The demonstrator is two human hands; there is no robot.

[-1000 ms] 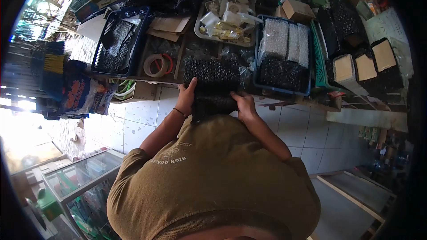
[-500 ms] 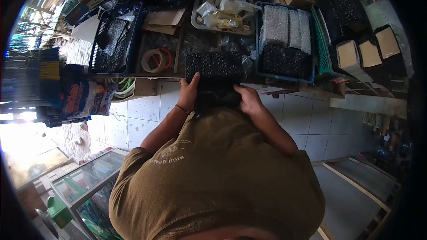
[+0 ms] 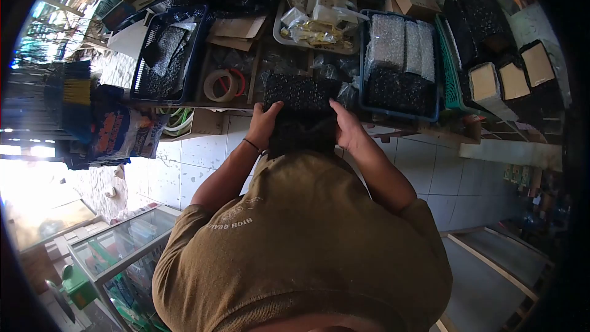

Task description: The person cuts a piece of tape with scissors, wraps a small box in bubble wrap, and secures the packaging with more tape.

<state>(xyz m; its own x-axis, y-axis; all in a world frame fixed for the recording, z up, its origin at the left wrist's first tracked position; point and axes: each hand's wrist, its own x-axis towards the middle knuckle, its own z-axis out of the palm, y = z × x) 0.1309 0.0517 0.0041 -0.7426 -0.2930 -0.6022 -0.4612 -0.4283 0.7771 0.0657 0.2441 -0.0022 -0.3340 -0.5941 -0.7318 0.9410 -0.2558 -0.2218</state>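
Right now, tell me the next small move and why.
Probably fold the hanging part of the black bubble wrap up: the left hand and right hand hold its sides at the table edge, and its lower part droops below.

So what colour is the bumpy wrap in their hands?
The bumpy wrap is black, with shiny little bubbles all over; the head view shows it best.

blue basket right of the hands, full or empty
Full: the blue basket is packed edge to edge with clear and black bubble-wrapped bundles.

Two hands (image 3: 264, 124) (image 3: 347, 130), one black bundle (image 3: 301, 93), two blue crates (image 3: 139, 67) (image 3: 399, 114), two tape rolls (image 3: 215, 88) (image 3: 238, 80)
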